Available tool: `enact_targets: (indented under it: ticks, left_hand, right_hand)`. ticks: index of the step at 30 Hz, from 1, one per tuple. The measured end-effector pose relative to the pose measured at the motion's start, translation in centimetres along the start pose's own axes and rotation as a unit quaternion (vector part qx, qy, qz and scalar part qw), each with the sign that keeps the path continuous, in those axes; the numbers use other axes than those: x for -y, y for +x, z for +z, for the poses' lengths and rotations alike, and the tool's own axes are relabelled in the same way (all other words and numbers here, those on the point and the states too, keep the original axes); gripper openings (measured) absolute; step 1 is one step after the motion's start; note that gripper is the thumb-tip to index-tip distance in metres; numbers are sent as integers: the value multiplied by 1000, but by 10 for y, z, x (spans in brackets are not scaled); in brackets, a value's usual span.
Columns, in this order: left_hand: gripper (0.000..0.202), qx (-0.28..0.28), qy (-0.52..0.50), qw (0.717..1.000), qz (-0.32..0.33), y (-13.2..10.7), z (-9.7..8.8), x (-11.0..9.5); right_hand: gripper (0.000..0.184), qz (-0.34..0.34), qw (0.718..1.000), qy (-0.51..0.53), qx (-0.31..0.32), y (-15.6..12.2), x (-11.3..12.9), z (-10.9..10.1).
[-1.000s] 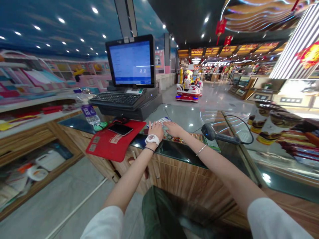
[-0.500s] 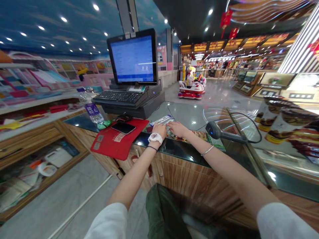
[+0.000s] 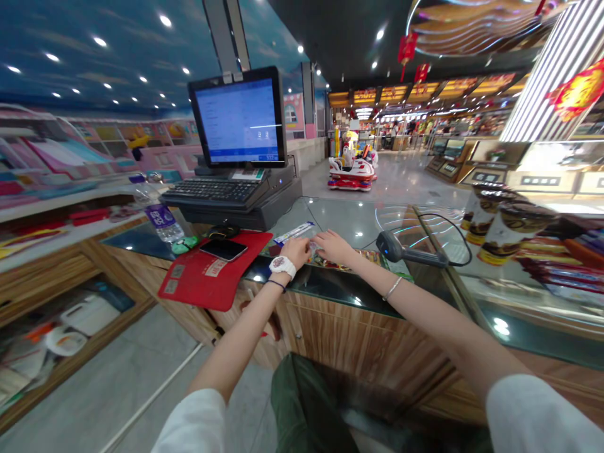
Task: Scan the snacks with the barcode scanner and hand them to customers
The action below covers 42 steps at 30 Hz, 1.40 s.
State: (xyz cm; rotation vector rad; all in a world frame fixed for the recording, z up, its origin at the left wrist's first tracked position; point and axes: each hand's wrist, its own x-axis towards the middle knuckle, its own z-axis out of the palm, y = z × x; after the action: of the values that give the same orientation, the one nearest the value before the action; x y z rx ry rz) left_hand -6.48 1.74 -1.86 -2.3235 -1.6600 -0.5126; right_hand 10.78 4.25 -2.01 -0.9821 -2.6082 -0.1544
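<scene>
Over the glass counter (image 3: 325,211), my left hand (image 3: 296,253), wearing a white watch, has its fingers curled inward. My right hand (image 3: 333,248), with a bangle on the wrist, comes close to it from the other side, fingers bent down. Whatever sits between the fingertips is too small and hidden to name. Colourful flat packets (image 3: 372,257) lie under and beside the hands. A blue-and-white strip-shaped packet (image 3: 295,233) rests just behind my left hand. Right of my right hand lies a black barcode scanner (image 3: 410,251).
On the left, a dark phone (image 3: 223,249) lies on a red mat (image 3: 202,277), near a mouse (image 3: 223,231) and a water bottle (image 3: 163,220). Behind them stand a keyboard (image 3: 214,190) and monitor (image 3: 237,123). Lidded cups (image 3: 514,229) and snack packs (image 3: 557,270) stand right.
The view has shifted slightly, so the scene sits further left. My left hand has drawn away from the blue-and-white packet, which now shows more fully. Both hands stay close together.
</scene>
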Motion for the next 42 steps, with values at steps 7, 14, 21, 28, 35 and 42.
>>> enact_targets:
  ticks: [7, 14, 21, 28, 35, 42]
  left_hand:
    - [18, -37, -100, 994, 38, 4, -9, -12]
    - [17, -97, -102, 986, 86, 29, -33, -41]
    - [18, -127, -71, 973, 181, 60, -47, -88]
    - [38, -168, -27, 956, 238, 78, -36, -137]
    - [37, -187, -24, 937, 293, 108, -17, -168]
    - [30, -200, -37, 926, 319, 121, 0, -171]
  right_hand:
    - [31, -19, 999, -16, -36, -18, -14, -15]
    - [21, 9, 992, -31, -119, -37, -37, -54]
    - [21, 63, 982, -29, -174, -71, -74, -84]
    - [22, 140, 963, -2, -232, -107, -112, -96]
    - [26, 196, 949, 33, -245, -130, -137, -108]
    - [21, 192, 959, 32, -208, -133, -141, -108]
